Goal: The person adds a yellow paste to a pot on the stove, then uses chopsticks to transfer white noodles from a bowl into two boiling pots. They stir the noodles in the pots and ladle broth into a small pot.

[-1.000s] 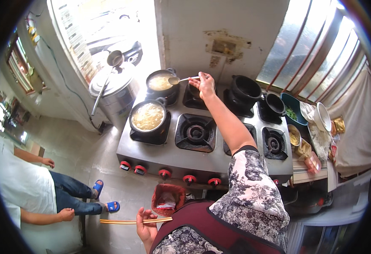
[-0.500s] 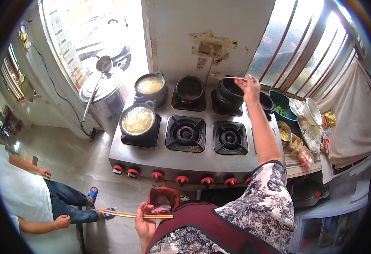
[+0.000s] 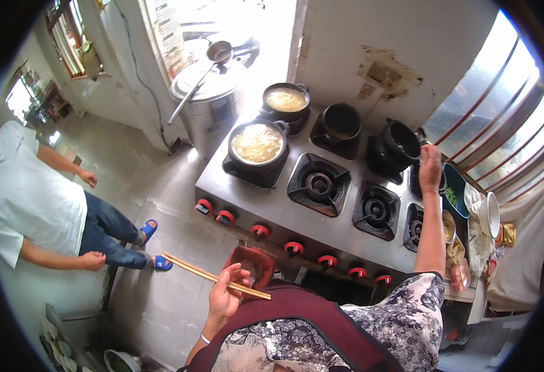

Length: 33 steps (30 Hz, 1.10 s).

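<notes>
My left hand [image 3: 223, 297] grips a pair of wooden chopsticks [image 3: 191, 268] low in front of my body, tips pointing left. My right arm reaches over the stove to its back right. There my right hand [image 3: 431, 168] is closed beside a black pot [image 3: 399, 144], around a metal spoon that is mostly hidden. At the stove's left, a black pot of pale noodles in broth [image 3: 257, 144] stands in front of a second filled pot [image 3: 285, 100]. Between these and the right-hand pot sits another dark pot [image 3: 341, 121] with little visible inside.
Bare burners [image 3: 319, 183] and red knobs [image 3: 293, 248] line the stove front. Right of it stand a blue-green basin of greens [image 3: 451, 192] and a white bowl [image 3: 489, 214]. A ladle [image 3: 220, 53] rests on a large lidded pot [image 3: 203, 84]. A person in a white shirt [image 3: 42, 192] stands at left.
The view has swung, so the stove sits farther right. My right hand has come down from above the back right pot to its right side. My left hand still holds the chopsticks.
</notes>
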### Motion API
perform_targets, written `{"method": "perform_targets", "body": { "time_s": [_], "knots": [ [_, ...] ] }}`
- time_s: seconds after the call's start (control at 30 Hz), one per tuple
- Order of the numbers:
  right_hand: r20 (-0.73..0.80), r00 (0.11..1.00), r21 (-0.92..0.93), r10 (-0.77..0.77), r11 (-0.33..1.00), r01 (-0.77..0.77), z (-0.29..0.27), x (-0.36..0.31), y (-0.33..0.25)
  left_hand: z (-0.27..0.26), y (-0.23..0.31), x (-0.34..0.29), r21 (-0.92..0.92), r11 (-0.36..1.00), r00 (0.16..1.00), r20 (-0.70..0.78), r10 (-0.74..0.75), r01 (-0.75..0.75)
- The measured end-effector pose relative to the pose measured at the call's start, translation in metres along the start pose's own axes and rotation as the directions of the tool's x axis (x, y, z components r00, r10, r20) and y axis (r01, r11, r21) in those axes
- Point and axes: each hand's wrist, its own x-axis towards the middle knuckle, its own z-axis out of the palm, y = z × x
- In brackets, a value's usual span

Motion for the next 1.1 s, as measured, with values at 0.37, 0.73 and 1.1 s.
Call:
{"method": "perform_targets", "body": {
  "time_s": [0.37,0.73,1.1],
  "knots": [
    [0.378,0.829,0.916,0.413,-0.034,-0.401,0.029,0.029,-0.132,-0.006,-0.001,-0.009,-0.051,0.998,0.998,-0.045,0.045,-0.047],
    [0.532,0.763,0.833,0.368,-0.391,-0.392,0.070,0.007,-0.203,-0.017,0.002,-0.025,-0.087,0.988,0.977,-0.183,0.109,-0.127],
    [0.099,0.709,0.979,0.698,0.058,-0.195,0.041,0.010,-0.088,-0.015,0.000,-0.014,-0.062,0.991,0.976,-0.193,0.105,-0.119]
  ]
}}
